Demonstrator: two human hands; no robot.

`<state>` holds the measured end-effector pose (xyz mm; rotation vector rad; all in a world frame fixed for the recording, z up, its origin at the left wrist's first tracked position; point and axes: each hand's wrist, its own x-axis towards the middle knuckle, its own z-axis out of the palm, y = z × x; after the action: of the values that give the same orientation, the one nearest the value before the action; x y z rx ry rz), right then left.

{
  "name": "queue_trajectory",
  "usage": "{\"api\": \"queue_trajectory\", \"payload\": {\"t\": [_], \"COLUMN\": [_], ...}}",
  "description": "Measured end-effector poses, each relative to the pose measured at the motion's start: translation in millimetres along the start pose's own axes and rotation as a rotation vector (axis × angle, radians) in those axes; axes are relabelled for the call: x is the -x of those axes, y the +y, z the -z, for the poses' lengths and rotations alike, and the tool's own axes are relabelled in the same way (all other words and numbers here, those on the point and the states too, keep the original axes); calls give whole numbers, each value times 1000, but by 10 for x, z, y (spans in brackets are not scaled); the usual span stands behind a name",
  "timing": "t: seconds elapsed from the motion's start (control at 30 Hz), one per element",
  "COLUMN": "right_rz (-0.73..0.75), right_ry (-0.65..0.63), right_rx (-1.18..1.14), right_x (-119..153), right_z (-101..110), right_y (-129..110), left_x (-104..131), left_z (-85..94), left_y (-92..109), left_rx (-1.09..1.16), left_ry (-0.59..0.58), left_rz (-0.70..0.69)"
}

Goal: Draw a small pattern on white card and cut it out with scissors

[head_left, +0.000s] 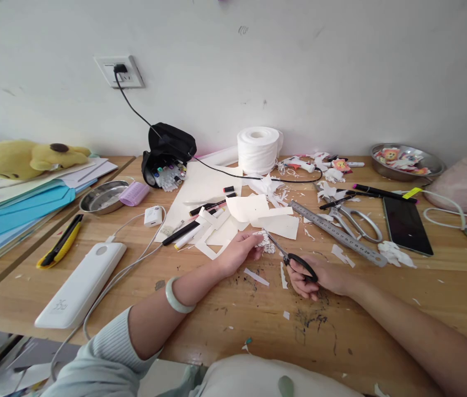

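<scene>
- Left hand (237, 253): fingers pinch together on the outlined paper piece (267, 242)
- Right hand (325, 274): fingers curl round the scissors (289, 257), blades pointing at that piece
- Steel ruler (336, 232) lies beyond the right fingers

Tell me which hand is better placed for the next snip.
Probably the right hand: it holds the scissors, pointed at the paper. The left hand pinches that paper, so seems better suited to steadying it.
</scene>
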<state>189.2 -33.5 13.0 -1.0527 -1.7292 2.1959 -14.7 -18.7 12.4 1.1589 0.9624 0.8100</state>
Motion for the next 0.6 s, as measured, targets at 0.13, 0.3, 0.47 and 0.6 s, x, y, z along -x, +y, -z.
{"api": "queue_trajectory", "payload": {"t": [0.13,0.3,0.47,0.6], "right_rz": [24,39,59,22], "right_ry": [-1,-21,-30,-47], "right_rx": [-32,-30,-33,-38], "right_x": [-17,-4,20,10], "right_z": [12,10,9,33], "right_y": [28,29,28,37], "left_x": [-10,-21,-16,-2], "left_z": [-2,20,34,21], "left_y": [-23,-35,-42,-35], "left_rx": [0,10,10,-1], "left_ry": [65,9,-41,-16], "left_rz": [2,-19,-25,-9]}}
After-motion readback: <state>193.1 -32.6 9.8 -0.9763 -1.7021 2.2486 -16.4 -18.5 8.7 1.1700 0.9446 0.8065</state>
